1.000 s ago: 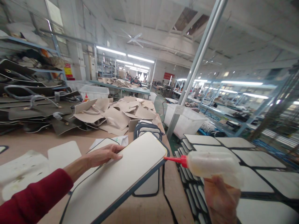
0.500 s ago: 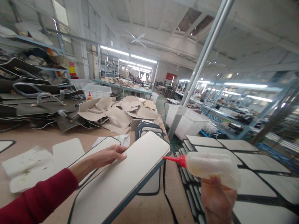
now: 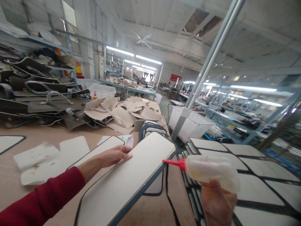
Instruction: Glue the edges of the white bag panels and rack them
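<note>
The left hand pinches the white panel, seemingly steadying it — the right hand, clamped round a bottle, points its red nozzle at the panel's edge.

Before us, dark grey-brown handbags lie heaped beside a loose pile of flat beige bag pieces; a large white plastic bin stands behind a slanted grey metal post, a white-bladed ceiling fan overhead.

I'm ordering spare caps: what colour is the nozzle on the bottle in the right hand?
The nozzle is red, seen best in the head view.
</note>
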